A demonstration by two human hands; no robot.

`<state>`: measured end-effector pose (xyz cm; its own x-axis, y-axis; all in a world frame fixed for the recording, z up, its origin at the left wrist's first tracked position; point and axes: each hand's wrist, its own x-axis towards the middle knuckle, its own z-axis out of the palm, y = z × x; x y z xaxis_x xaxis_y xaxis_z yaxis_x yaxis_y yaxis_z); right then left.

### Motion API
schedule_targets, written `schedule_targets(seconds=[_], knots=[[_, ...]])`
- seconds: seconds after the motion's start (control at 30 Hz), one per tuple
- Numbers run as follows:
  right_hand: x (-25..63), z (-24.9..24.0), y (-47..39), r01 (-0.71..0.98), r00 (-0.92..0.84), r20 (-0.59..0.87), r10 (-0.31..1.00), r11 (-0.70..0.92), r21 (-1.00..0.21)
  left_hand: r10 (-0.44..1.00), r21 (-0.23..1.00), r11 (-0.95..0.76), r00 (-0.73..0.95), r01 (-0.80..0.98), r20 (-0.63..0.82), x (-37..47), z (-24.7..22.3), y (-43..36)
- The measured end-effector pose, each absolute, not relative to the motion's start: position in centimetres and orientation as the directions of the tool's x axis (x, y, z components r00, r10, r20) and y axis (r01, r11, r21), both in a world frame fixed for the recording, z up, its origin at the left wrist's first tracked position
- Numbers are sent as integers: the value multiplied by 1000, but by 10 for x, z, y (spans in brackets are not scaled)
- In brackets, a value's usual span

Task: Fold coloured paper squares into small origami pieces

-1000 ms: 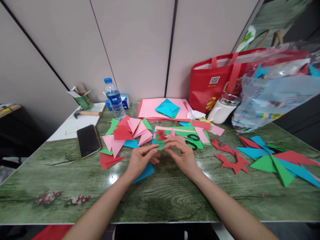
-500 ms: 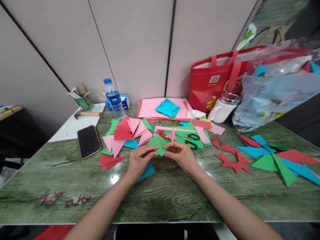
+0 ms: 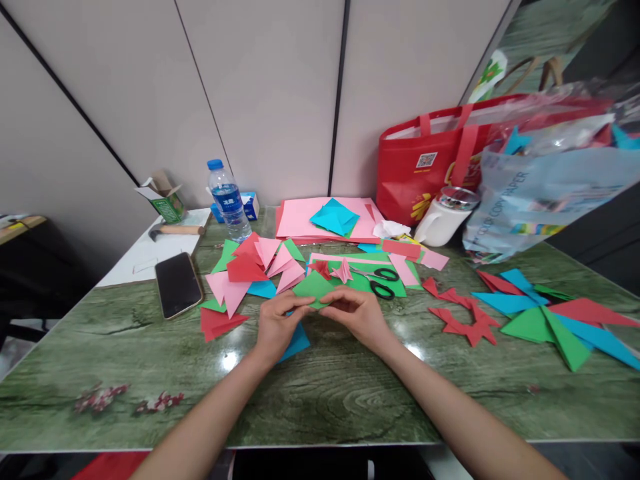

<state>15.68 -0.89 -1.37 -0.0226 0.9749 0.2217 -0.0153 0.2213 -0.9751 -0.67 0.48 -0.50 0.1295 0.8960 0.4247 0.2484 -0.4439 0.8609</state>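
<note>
A small piece of green paper (image 3: 313, 287) is pinched between my two hands above the table. My left hand (image 3: 278, 324) grips its lower left edge with thumb and fingers. On the right side, my right hand (image 3: 358, 319) pinches the lower edge, fingertips close to those of the left. A blue paper piece (image 3: 297, 343) lies partly under my left hand. Just beyond the hands are scissors (image 3: 382, 283) with black handles and a pink folded paper shape (image 3: 343, 271), both on green sheets. Left of them spreads a pile of red, pink and green paper pieces (image 3: 247, 267).
A phone (image 3: 178, 285), hammer (image 3: 175, 229) and water bottle (image 3: 229, 201) stand or lie at left. Behind are pink sheets (image 3: 295, 219). At right are a white mug (image 3: 444, 219), red bag (image 3: 407, 167), plastic bag (image 3: 545, 193), red cut-outs (image 3: 470, 327) and folded strips (image 3: 530, 320).
The green paper has tipped and shifted slightly left, its lower corner now covered by my fingers. My fingertips have come closer together along its lower edge.
</note>
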Motion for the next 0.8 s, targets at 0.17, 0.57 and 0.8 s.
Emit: schedule_targets(seconds=[0.17, 0.57, 0.8], knots=[[154, -11, -10, -21, 31, 213, 977, 214, -977, 932, 912, -362, 87, 193, 351, -3, -1, 2], [152, -13, -8, -100, 65, 48, 997, 54, -994, 994, 994, -110, 23, 15, 110, 2, -4, 1], [147, -19, -8, -199, 118, 50, 992, 73, -977, 1000, 977, -10, 0, -214, 10, 6, -8, 0]])
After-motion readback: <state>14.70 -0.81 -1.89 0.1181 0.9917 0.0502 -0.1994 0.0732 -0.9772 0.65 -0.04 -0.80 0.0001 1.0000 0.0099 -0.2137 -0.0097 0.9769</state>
